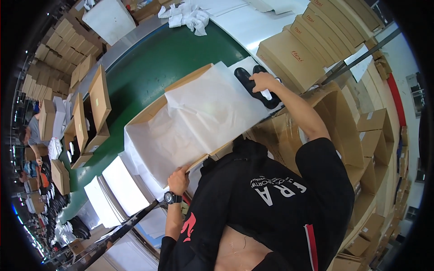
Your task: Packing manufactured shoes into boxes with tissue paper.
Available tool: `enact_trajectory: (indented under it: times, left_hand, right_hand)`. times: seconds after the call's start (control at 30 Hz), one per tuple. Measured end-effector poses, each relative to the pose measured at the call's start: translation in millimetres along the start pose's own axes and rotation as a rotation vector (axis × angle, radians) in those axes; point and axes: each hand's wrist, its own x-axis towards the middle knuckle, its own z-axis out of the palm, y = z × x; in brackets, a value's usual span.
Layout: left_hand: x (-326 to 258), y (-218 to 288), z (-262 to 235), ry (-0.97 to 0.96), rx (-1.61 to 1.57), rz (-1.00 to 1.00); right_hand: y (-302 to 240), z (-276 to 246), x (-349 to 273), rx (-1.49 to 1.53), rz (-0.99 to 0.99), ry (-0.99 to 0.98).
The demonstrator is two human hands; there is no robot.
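Observation:
A cardboard shoe box [131, 121] lined with white tissue paper [199, 104] lies open in front of me. My left hand [178, 179], with a dark watch on the wrist, grips the near edge of this box at its left corner. Out to the right, my right hand [264, 83] is closed on a pair of black shoes [244, 77], which rest on a white surface beside the box. Something white shows by the shoes under my fingers. The tissue covers most of the box's inside and spills over its right end.
A green conveyor belt [135, 77] runs behind the box. Closed shoe boxes [294, 56] are stacked at the far right. Stacks of white paper [129, 185] lie at the left. Open boxes [86, 122] stand on the belt, with a person [34, 131] beyond. Crumpled tissue [185, 17] sits at the back.

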Motion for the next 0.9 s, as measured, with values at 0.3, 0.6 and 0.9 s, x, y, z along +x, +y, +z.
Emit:
enact_trajectory:
  times: [0.3,0.6,0.9]
  left_hand:
    - [30.5,77.7,-86.7,0.234,0.044,0.066]
    - [163.0,196.1,-190.9,1.33,-0.646,1.018]
    - [104.0,92.4,-170.5,1.093,-1.018,0.286]
  right_hand:
    - [11.6,-179.0,-129.8,0.468,-0.075,0.441]
    - [-49.8,-137.5,-147.3,1.849,-1.19,-0.3]
    - [-258.9,8.6,-110.5,1.913,-0.387,-0.081]
